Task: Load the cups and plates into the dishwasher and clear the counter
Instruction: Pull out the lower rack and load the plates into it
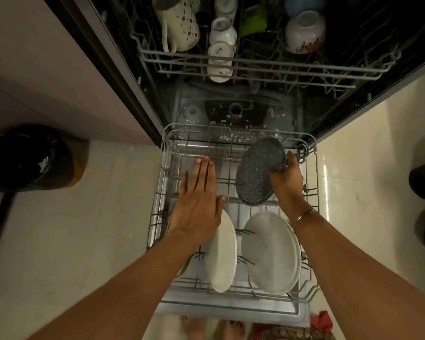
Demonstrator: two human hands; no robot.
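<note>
Right hand (287, 184) grips speckled plate (253, 171); left hand (198, 201) flat.

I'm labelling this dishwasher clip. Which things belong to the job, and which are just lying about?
Job: dark grey speckled plate, gripped by the right hand; left white round plate; right white round plate; grey wire lower rack; white ceramic cups.
Lying about: black bin bag; red cloth.

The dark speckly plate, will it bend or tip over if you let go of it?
Probably stiff: the dark speckled plate keeps its round shape though the right hand grips only one edge. It is tilted on edge in the lower rack, so it might tip or roll unless the wire prongs catch it.
</note>
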